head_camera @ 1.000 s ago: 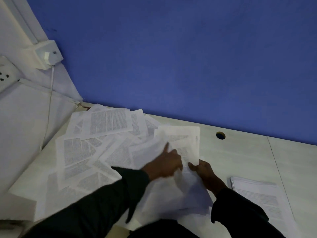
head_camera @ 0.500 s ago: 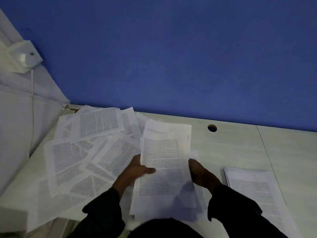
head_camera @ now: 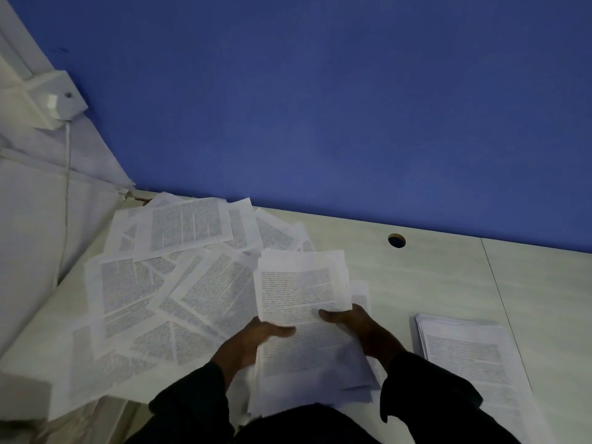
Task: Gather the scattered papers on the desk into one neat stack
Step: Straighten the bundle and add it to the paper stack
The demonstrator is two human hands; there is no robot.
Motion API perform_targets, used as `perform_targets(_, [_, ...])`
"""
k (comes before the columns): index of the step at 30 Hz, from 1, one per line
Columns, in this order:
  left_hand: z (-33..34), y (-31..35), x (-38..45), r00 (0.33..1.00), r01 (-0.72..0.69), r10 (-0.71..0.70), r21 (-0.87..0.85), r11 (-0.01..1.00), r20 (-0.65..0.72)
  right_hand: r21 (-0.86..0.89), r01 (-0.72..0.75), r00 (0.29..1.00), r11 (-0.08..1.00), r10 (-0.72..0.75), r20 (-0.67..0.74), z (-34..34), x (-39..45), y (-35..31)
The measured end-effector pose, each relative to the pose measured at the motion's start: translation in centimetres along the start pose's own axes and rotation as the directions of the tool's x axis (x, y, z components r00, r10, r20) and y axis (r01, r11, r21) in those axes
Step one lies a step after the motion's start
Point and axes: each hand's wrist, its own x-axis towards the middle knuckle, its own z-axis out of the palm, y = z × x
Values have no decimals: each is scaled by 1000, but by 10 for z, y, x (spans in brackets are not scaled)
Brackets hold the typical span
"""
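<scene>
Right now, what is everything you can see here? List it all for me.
held sheets: a few, white printed, raised over the desk's middle, between both hands
scattered papers: many, white printed, overlapping on the desk's left
neat stack: one, white, desk's right
desk: one, pale
cable hole: one, round, near the wall
wall: blue, behind the desk
wall box: one, white, upper left, with a cord
left hand: grips the sheets' left edge
right hand: grips their right edge
</scene>
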Motion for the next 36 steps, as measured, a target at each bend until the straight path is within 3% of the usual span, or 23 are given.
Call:
perform_targets(2, [-2, -9, 3, 984, 2, -6, -22, 1000, -178, -42, -22, 1000, 999, 22, -1, 2, -4, 8])
perform_targets(4, [-12, -12, 8, 914, -41, -27, -158, 987, -406, -56, -58, 998, 997, 58, 5, 2, -9, 11])
perform_targets(6, [-19, -12, 13, 868, -131, -45, -316, 940, -495, 45, -94, 994, 995, 96, -44, -2, -12, 15])
perform_targets(9, [-9, -14, 15, 886, -143, -101, -474, 869, -453, 237, -101, 987, 966, 127, -98, -5, -10, 24])
perform_targets(15, [9, -28, 24, 883, -142, -134, -527, 838, -451, 479, 31, 990, 877, 39, -136, 8, -3, 42])
perform_targets(19, [19, -29, 21, 926, -165, -52, -522, 837, -375, 405, 52, 986, 913, 16, -163, 8, 2, 47])
perform_targets(22, [15, -15, 9, 958, -83, -66, -489, 868, -280, 311, 88, 981, 946, -28, -190, 3, -1, 44])
perform_targets(27, [-59, 39, -23, 938, -107, -100, -552, 827, -332, 207, 88, 975, 974, -42, -219, -27, -11, 43])
perform_targets(29, [-89, 69, -35, 934, -70, -121, -505, 860, -335, 177, 68, 990, 982, -43, -137, -32, -14, 35])
perform_targets(32, [-89, 103, -45, 966, 32, -90, -233, 972, -242, 165, 52, 998, 985, -48, -28, -30, -10, 18])
perform_targets(34, [-64, 113, -46, 986, 106, -102, 21, 994, -133, 182, 54, 998, 982, -52, -20, -22, -4, 10])
perform_targets(36, [-40, 108, -40, 982, 165, -145, 189, 968, -119, 179, 70, 995, 981, -56, -85, -12, -3, 4])
